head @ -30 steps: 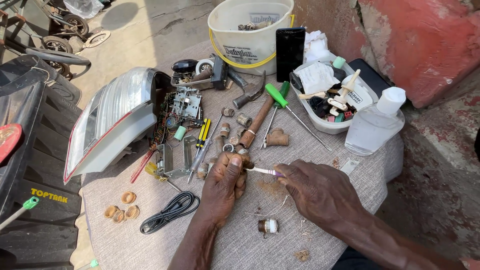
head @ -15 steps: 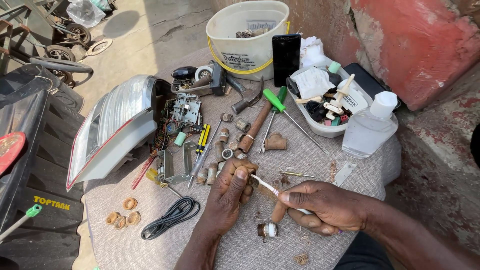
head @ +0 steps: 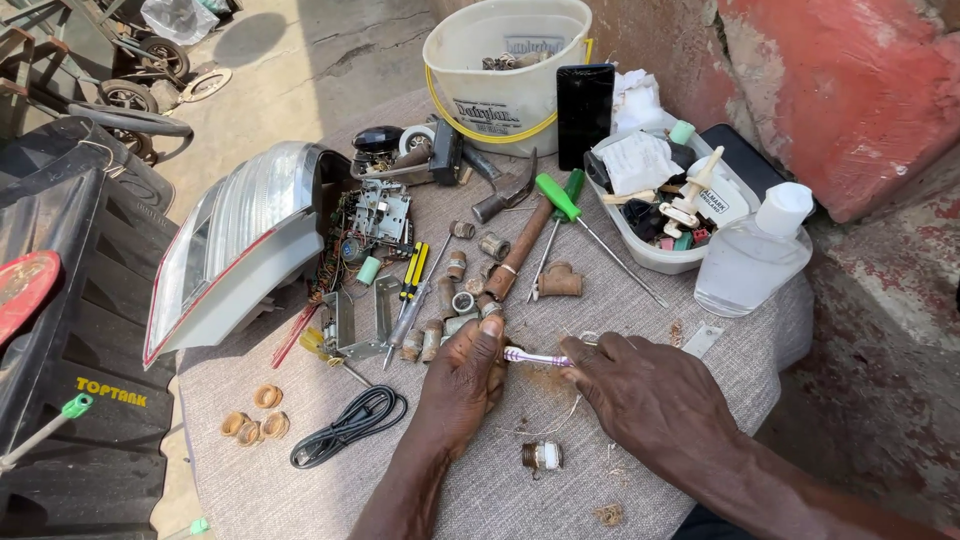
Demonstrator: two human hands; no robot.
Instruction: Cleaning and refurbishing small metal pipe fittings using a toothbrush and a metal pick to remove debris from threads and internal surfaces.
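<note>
White bucket (head: 505, 75), phone (head: 584, 115), car lamp (head: 235, 245), green screwdrivers (head: 560, 205), clear bottle (head: 750, 260), blk cable (head: 350, 425) on table.

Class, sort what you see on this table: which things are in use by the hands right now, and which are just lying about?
In use:
left hand
right hand
toothbrush

Lying about:
green screwdriver
hammer
black cable
white bucket
clear bottle
phone

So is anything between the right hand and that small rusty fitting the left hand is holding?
Only the toothbrush: the right hand holds its handle, and its head reaches the fitting under the left hand fingertips. Nothing else lies between them.
</note>
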